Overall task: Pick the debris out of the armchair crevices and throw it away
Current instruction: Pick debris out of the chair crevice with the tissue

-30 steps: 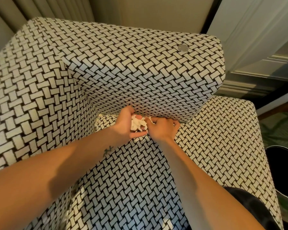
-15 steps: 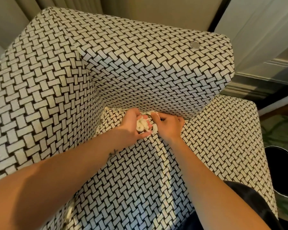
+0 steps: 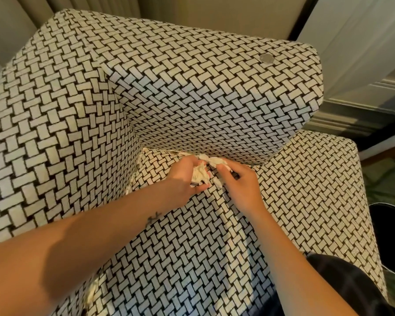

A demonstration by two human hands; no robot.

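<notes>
An armchair (image 3: 192,94) in black-and-white basket-weave fabric fills the view. At the crevice between seat and backrest, my left hand (image 3: 183,176) is closed around a wad of crumpled white paper scraps (image 3: 200,175). My right hand (image 3: 240,181) sits just beside it, fingertips pinching another white scrap (image 3: 214,161) that sticks out of the crevice. More pale scraps (image 3: 92,290) poke from the seam along the left arm, near the bottom of the view.
A dark round bin (image 3: 392,236) stands on the floor to the right of the chair's right arm (image 3: 317,179). Curtains and a white panelled wall lie behind the chair. Dark clothing (image 3: 342,286) shows at the lower right.
Both hands have stayed at the back crevice. The right hand has shifted slightly right and now pulls a scrap from the seam, while the left keeps the wad.
</notes>
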